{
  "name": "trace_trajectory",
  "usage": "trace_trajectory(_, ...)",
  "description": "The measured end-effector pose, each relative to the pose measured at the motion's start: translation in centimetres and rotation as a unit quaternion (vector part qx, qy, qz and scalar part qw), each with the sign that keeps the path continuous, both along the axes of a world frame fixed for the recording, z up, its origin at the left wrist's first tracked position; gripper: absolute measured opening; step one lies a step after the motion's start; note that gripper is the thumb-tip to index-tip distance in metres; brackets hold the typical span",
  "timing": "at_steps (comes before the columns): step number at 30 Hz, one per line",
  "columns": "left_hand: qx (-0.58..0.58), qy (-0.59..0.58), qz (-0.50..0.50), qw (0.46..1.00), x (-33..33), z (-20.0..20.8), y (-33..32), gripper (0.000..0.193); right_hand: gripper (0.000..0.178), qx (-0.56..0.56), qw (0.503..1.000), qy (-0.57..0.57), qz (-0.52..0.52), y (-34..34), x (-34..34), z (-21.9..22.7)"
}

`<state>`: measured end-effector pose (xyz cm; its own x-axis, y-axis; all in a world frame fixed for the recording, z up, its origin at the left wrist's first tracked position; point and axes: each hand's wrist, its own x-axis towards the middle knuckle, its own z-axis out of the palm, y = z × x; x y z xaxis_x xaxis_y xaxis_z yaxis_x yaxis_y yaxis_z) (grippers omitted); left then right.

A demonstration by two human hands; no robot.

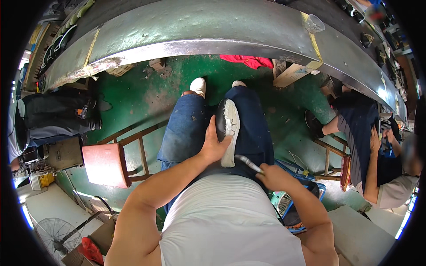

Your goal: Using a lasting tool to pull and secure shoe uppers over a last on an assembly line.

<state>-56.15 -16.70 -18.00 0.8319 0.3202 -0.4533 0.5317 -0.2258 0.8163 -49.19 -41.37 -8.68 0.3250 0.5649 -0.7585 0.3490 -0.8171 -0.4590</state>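
Observation:
A shoe point(230, 123) with a black upper and a white sole lies across my lap, its sole turned up. My left hand point(215, 144) is closed round its left side, the thumb lying over the sole. To the right of the heel, my right hand point(276, 178) grips a slim brush point(250, 164) by its pale handle. The dark brush tip points left toward the heel and appears just apart from it.
A long metal-topped bench point(199, 26) curves across the far side, with a clear cup point(314, 24) on it. A wooden stool point(106, 164) stands left and a wire fan point(57, 239) lower left. Co-workers sit at both sides. Red cloth point(248, 60) lies under the bench.

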Motion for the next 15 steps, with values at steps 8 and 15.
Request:
trace_trajectory(8,-0.179,0.076,-0.141,0.971,-2.9,2.6,1.5,0.116,0.036,0.045,0.993,0.107,-0.023,-0.5,2.3,2.1)
trace_trajectory(15,-0.058,0.087,-0.204,0.973,-1.4,3.7,0.8,0.138,0.038,0.19,0.975,-0.096,-0.067,4.1,0.6,0.4)
